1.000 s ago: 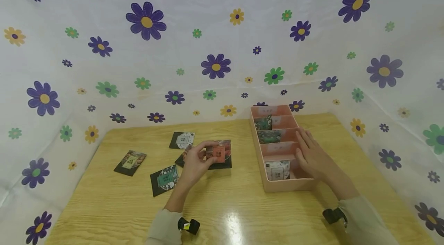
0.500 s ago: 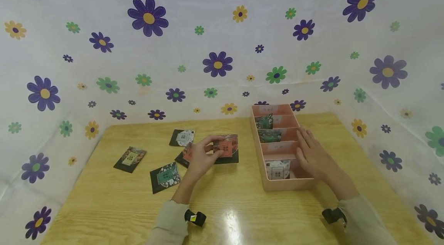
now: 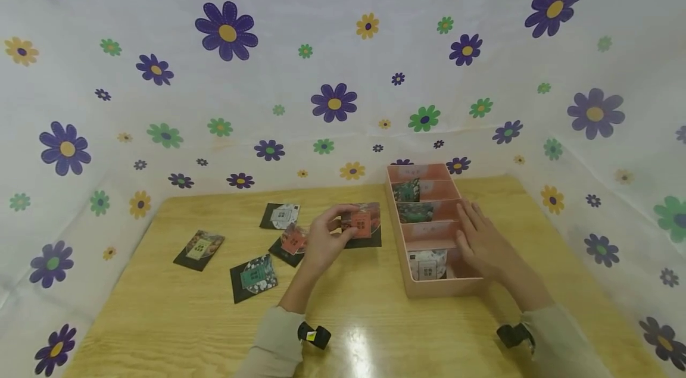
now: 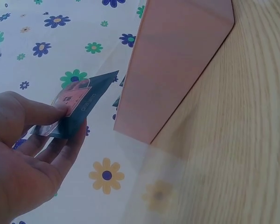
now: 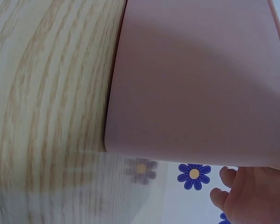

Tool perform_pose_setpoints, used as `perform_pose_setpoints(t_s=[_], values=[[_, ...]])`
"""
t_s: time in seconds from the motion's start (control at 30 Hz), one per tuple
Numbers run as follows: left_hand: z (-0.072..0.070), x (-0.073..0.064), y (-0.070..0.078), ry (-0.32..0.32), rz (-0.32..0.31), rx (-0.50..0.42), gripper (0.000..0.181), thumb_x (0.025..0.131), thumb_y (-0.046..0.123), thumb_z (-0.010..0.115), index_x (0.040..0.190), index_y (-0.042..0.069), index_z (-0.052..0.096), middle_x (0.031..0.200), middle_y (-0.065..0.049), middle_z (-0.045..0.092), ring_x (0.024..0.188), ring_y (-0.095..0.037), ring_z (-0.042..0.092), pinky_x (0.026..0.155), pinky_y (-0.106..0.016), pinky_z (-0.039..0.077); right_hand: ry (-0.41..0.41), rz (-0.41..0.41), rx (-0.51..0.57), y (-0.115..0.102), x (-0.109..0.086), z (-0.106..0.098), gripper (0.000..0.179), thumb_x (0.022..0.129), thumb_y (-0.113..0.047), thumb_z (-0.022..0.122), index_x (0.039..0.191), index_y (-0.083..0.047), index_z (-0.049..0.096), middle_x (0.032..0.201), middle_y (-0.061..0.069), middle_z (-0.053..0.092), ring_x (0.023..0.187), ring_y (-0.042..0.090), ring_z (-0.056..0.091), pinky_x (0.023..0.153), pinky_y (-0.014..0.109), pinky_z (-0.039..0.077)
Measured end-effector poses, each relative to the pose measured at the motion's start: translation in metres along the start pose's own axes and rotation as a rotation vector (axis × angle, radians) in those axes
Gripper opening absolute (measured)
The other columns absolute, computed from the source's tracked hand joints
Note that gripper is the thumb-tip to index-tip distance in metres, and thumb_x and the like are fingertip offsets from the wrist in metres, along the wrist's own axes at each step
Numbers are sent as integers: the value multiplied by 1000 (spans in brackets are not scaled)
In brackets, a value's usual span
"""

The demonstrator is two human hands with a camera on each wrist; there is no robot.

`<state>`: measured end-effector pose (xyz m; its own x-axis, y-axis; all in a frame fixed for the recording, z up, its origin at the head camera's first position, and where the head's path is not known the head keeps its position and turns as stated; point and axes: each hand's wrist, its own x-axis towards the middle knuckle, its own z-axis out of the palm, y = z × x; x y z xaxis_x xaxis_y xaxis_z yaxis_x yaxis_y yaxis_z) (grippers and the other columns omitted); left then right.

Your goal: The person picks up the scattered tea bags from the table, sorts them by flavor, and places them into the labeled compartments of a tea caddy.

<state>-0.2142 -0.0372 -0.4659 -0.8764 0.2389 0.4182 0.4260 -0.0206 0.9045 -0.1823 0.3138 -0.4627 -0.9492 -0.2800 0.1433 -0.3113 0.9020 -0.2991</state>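
Note:
My left hand (image 3: 325, 242) pinches a flat black packet with a red label (image 3: 362, 225) between thumb and fingers, above the table just left of the pink divided box (image 3: 436, 289). In the left wrist view the packet (image 4: 79, 105) is tilted, its corner pointing at the box's side wall (image 4: 172, 60). My right hand (image 3: 486, 244) rests on the box's right rim with fingers extended. Inside the box, a white-label packet (image 3: 428, 264) stands in the front compartment. Green-label packets (image 3: 415, 212) stand in two compartments farther back.
On the table to the left lie a yellow-label packet (image 3: 199, 250), a green-label packet (image 3: 254, 278), a white-label packet (image 3: 280, 216) and a red-label packet (image 3: 290, 243). A flower-printed cloth (image 3: 278, 74) hangs behind the wooden table (image 3: 177, 318) and along its sides.
My left hand has carried the red-label packet rightward, closer to the box, uncovering the other red-label packet on the table. My right hand stays at the box's rim.

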Motion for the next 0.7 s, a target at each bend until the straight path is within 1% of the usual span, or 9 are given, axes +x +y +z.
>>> perform_pose_setpoints(t_s=[0.1, 0.2, 0.27, 0.3, 0.37, 0.43, 0.53, 0.6, 0.7], values=[[6, 2, 1, -7, -6, 16, 34, 91, -11, 71, 124, -3, 67, 122, -23, 65, 89, -40, 68, 55, -35, 55, 9, 0, 4, -1, -3, 1, 62, 109, -23, 36, 158, 11, 20, 166, 29, 12, 153, 49, 10, 117, 67, 22], [11, 5, 4, -9, -15, 25, 33, 91, -12, 69, 123, -4, 67, 118, -23, 66, 91, -39, 68, 58, -47, 56, 31, -9, 11, 0, -4, 3, 62, 109, -22, 37, 158, 11, 20, 166, 29, 13, 153, 48, 11, 117, 66, 23], [13, 8, 7, -12, -17, 23, 33, 91, -13, 68, 123, -7, 66, 117, -25, 65, 91, -40, 67, 59, -51, 55, 39, -14, 7, 0, -3, 3, 62, 109, -22, 37, 158, 11, 20, 166, 29, 14, 153, 48, 11, 117, 66, 23], [14, 9, 11, -14, -15, 17, 32, 92, -14, 67, 123, -9, 65, 116, -27, 64, 90, -41, 67, 59, -52, 54, 38, -16, 8, 0, -2, 3, 61, 109, -22, 36, 158, 12, 20, 166, 29, 14, 153, 48, 11, 116, 66, 23], [16, 10, 19, -23, -7, 1, 31, 92, -15, 66, 123, -12, 64, 115, -31, 63, 89, -45, 66, 58, -47, 55, 29, -7, 3, -1, -2, 2, 62, 109, -22, 36, 158, 11, 19, 166, 29, 13, 153, 48, 11, 117, 67, 22], [19, 11, 30, -27, 2, -7, 30, 92, -16, 65, 122, -13, 64, 112, -33, 62, 86, -47, 65, 56, -38, 54, 14, 3, -2, -2, -3, 1, 63, 109, -23, 36, 158, 11, 18, 166, 29, 13, 153, 48, 11, 116, 68, 22], [24, 13, 42, -26, 8, -17, 30, 91, -17, 65, 121, -13, 64, 112, -33, 63, 86, -47, 66, 57, -35, 54, -4, 12, -12, -3, -3, 0, 63, 109, -24, 36, 159, 10, 17, 167, 28, 12, 153, 48, 10, 117, 68, 21], [27, 14, 47, -24, 12, -15, 30, 91, -17, 65, 120, -13, 65, 114, -32, 64, 88, -46, 67, 59, -44, 57, -7, 15, -20, -3, -3, 0, 63, 109, -24, 35, 159, 10, 17, 167, 28, 13, 153, 48, 10, 117, 68, 21], [32, 19, 48, -27, 17, -6, 30, 91, -17, 65, 120, -12, 66, 117, -30, 66, 92, -46, 69, 63, -58, 56, -5, 16, -28, -2, -3, 0, 62, 109, -24, 34, 159, 10, 17, 167, 28, 12, 153, 48, 10, 117, 68, 21]])
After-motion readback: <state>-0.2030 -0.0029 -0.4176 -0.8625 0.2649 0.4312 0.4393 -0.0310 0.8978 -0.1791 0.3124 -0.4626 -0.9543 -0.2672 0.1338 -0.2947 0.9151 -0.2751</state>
